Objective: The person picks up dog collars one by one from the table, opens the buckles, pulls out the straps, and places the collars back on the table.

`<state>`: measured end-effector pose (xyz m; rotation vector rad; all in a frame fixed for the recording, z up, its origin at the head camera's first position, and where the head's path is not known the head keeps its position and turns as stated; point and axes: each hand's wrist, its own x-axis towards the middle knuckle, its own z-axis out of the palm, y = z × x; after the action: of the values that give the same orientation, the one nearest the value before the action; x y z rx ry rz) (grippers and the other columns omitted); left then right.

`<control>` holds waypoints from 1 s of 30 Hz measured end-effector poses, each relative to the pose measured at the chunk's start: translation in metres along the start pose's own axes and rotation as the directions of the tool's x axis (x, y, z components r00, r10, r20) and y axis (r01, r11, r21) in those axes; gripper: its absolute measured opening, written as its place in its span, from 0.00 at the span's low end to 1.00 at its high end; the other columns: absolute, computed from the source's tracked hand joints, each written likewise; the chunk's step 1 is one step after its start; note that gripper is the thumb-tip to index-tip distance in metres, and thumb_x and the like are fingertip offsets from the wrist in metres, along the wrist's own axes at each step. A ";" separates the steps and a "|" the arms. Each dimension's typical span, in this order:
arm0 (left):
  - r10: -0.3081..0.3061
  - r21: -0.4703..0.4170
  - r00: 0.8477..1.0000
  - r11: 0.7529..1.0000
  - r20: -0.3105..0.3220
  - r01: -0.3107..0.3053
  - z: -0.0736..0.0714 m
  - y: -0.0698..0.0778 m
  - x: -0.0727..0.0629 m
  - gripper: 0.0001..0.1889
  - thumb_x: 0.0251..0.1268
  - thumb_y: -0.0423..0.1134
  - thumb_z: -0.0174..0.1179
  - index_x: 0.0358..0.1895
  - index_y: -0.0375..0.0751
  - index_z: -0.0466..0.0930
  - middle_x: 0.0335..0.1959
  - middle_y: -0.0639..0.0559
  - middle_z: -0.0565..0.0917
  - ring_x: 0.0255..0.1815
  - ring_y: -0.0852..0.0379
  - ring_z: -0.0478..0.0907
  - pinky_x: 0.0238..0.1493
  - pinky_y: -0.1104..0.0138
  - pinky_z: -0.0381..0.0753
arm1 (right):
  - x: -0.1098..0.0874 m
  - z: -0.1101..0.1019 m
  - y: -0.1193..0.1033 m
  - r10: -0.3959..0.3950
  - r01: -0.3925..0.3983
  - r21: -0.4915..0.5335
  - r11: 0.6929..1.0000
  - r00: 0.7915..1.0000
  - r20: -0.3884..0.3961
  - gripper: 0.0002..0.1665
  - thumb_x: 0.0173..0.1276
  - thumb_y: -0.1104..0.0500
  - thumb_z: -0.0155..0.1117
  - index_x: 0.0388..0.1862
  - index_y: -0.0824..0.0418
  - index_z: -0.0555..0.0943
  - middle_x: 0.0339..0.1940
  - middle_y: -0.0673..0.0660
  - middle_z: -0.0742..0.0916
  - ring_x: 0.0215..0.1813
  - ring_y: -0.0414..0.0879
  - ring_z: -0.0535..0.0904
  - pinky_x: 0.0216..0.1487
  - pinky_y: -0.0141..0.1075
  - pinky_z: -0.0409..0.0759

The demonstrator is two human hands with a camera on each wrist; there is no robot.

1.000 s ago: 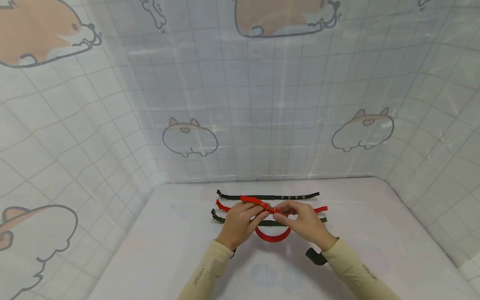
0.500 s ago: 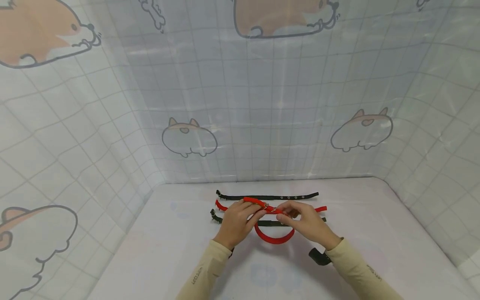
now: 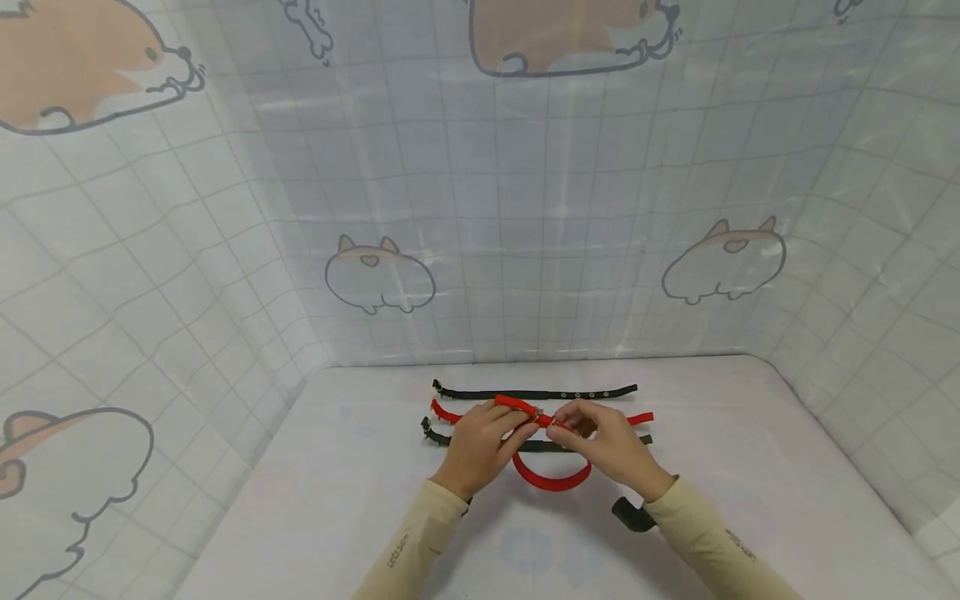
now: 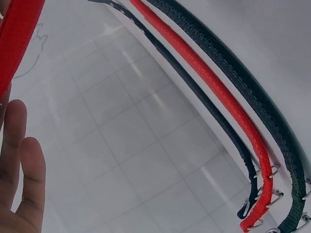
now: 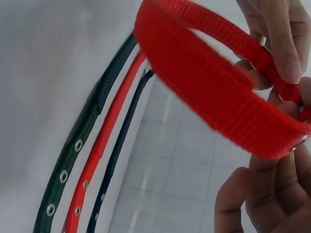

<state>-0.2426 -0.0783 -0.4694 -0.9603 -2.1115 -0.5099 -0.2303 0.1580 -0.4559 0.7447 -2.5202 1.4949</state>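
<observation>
A red collar [image 3: 552,484] of woven webbing with metal fittings is bent into a loop between my hands. My left hand [image 3: 474,446] pinches it near the buckle, and a free end of the strap sticks out above the fingers. On the other side, my right hand [image 3: 615,447] pinches the strap between thumb and fingers. The loop hangs below both hands toward me. In the right wrist view, the collar [image 5: 209,92] curves wide across the picture, with the left thumb [image 5: 290,68] pressing on it. The fingers partly hide the buckle.
Behind the hands, a black collar [image 3: 517,394], a second red collar [image 3: 447,415] and a dark green collar [image 3: 546,447] lie side by side on the white table [image 3: 360,500]. Beside the right wrist is a dark curved piece [image 3: 632,514]. A patterned sheet [image 3: 525,208] rises behind.
The red collar's free end and loop have shifted slightly right. My right hand has moved a little right, then back toward the left hand. The collars on the table have stayed put.
</observation>
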 end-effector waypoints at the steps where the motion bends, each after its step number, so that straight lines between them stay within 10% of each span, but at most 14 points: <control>1: 0.003 -0.002 1.000 1.000 -0.002 -0.003 0.000 0.000 0.000 0.10 0.71 0.49 0.65 0.42 0.48 0.89 0.38 0.58 0.88 0.39 0.59 0.81 0.43 0.67 0.82 | 0.000 0.000 0.000 0.000 0.000 0.009 1.000 1.000 0.009 0.13 0.65 0.44 0.74 0.44 0.46 0.84 0.33 0.44 0.86 0.35 0.46 0.83 0.36 0.39 0.82; 30: 0.014 -0.013 1.000 1.000 -0.011 -0.014 -0.004 -0.005 -0.001 0.09 0.67 0.47 0.68 0.43 0.47 0.90 0.37 0.58 0.88 0.40 0.59 0.81 0.44 0.68 0.82 | 0.000 0.002 0.005 -0.056 0.050 0.098 0.994 0.997 0.054 0.12 0.71 0.49 0.69 0.50 0.47 0.81 0.30 0.53 0.83 0.33 0.50 0.84 0.34 0.37 0.81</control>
<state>-0.2440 -0.0844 -0.4674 -0.9774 -2.0925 -0.5216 -0.2326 0.1579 -0.4614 0.8730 -2.4619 1.6102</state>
